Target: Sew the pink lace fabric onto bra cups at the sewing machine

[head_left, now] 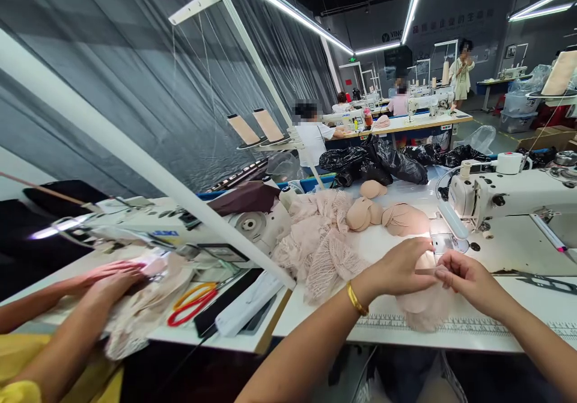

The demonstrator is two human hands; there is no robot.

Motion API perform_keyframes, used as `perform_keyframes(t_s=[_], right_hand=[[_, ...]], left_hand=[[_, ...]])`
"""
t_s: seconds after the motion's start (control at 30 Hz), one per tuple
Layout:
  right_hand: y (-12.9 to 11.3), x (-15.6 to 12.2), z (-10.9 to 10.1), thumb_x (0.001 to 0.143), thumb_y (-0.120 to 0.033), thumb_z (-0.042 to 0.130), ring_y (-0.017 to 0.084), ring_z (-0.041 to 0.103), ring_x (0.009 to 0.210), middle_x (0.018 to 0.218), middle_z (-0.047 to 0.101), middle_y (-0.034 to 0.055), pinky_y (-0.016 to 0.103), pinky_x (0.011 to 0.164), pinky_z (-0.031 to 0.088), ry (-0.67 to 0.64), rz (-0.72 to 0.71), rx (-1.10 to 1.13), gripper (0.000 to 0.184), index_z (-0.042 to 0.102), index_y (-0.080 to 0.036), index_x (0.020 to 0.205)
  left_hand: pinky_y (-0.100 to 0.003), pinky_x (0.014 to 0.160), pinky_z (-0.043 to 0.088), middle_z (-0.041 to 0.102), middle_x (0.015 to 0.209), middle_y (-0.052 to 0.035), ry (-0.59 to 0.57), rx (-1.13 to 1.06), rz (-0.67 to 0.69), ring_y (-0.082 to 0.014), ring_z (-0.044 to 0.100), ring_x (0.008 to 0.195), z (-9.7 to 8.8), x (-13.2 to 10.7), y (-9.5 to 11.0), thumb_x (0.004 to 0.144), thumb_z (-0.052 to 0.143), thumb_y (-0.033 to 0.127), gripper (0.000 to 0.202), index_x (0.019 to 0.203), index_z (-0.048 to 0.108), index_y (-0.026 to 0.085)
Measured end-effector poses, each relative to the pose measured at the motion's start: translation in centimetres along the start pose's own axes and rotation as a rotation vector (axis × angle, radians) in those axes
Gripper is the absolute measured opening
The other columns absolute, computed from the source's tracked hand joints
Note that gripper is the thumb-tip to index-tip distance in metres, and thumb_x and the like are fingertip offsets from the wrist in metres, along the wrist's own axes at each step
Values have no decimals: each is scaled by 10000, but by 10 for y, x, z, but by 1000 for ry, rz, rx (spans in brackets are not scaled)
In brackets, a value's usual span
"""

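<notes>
My left hand (399, 267), a gold bangle (356, 298) on its wrist, is beside the lit needle area of a white sewing machine (518, 195). Its thumb and fingers are closed on the edge of a beige fabric piece (424, 311). Across from it, my right hand (471, 279) pinches the same fabric with bent fingers. The sheer lower part of the piece hangs over the table near a printed ruler strip (478, 326). Behind my left hand lie beige moulded cups (406, 219) and a heap of pale lace fabric (322, 234).
Left, a co-worker's hands (112, 276) press fabric at another machine (148, 225). Red and orange-handled scissors (193, 304) lie on that table. A white pole (148, 132) slants between the stations. Black plastic bags (387, 159) lie behind the cups; dark scissors (547, 283) rest at right.
</notes>
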State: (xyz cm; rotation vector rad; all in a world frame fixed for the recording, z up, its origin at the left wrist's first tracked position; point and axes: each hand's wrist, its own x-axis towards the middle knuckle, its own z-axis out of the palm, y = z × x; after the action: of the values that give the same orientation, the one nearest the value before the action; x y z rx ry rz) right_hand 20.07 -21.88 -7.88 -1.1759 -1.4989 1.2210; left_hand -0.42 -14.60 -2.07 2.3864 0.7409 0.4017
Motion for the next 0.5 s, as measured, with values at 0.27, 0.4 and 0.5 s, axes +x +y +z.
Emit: perform_keyframes(t_s=[0.27,0.4,0.5], right_hand=[[-24,-22,-9,1048,-344,536,195,635,698,845,704,35,328,649,514,414,-444,-599,130,641,-276,1016],[-7,-14,-12,1044,-158,492,222,720,970,1076,751,81,356,832,583,392,-674,-733,216,631,-276,1159],[17,-3,-24,1028,-117,435,236,723,978,1099,766,84,372,817,594,219,-672,-878,292,669,-259,1129]], left_hand=[[-232,573,323,492,708,48,-8,-78,10,-117,451,644,-26,14,-6,846,686,313,213,776,520,199],[-284,632,361,572,737,6,217,438,158,-156,524,682,-18,-9,-8,895,537,110,113,835,567,202],[-329,660,403,642,833,-41,65,736,279,-210,589,769,-2,-23,-7,978,609,210,114,866,591,200]])
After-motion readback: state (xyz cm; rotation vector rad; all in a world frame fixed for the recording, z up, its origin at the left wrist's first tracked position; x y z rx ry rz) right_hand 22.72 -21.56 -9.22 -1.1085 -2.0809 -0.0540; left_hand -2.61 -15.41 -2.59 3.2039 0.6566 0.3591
